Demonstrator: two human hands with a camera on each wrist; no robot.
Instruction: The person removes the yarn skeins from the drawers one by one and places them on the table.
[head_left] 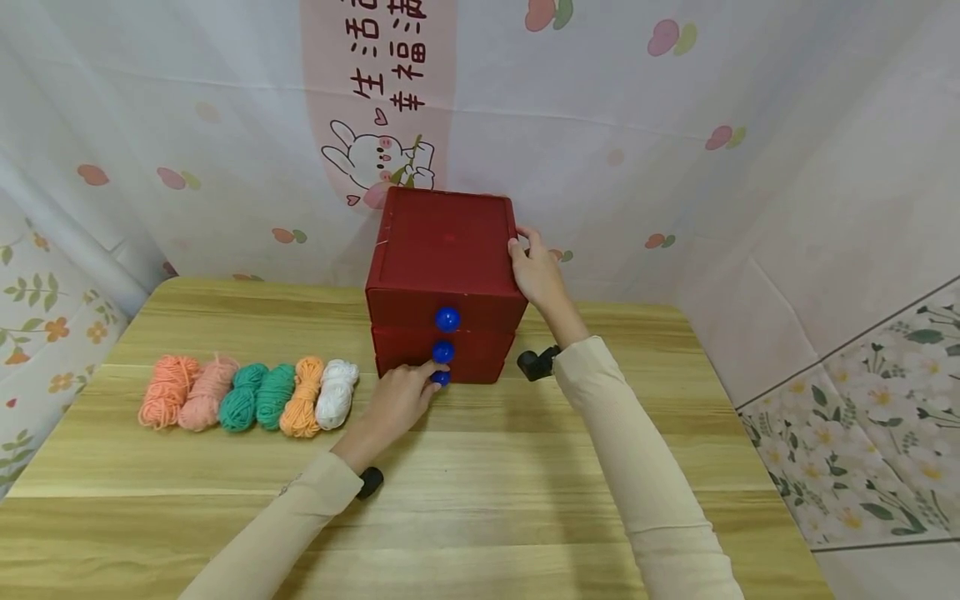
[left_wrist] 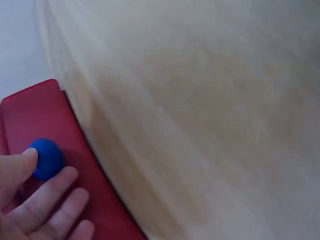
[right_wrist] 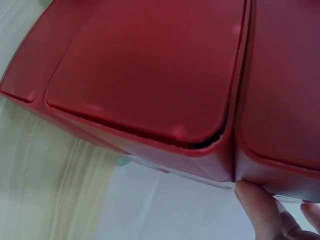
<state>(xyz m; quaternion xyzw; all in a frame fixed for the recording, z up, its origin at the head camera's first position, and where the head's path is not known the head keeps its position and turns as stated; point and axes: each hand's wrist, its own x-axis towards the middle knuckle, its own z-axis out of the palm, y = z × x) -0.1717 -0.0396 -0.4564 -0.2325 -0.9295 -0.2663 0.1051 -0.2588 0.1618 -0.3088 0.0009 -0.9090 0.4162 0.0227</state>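
A red drawer box (head_left: 450, 250) stands toward the back of the table, with three round blue knobs down its front. My left hand (head_left: 400, 402) is at the lowest blue knob (head_left: 441, 378). In the left wrist view, the thumb presses one side of a blue knob (left_wrist: 48, 159) and the forefinger lies against the other. My right hand (head_left: 536, 268) rests on the box's upper right edge. The right wrist view has its fingers (right_wrist: 260, 210) against the side of the red box (right_wrist: 150, 65), near the seam between two drawers.
On the table's left lie several yarn skeins in a row: coral (head_left: 171, 392), pink (head_left: 210, 393), green (head_left: 275, 394), orange (head_left: 303, 397) and white (head_left: 337, 393). Behind the box hangs a printed curtain (head_left: 600, 108). Black wrist cameras (head_left: 536, 365) sit by both sleeves.
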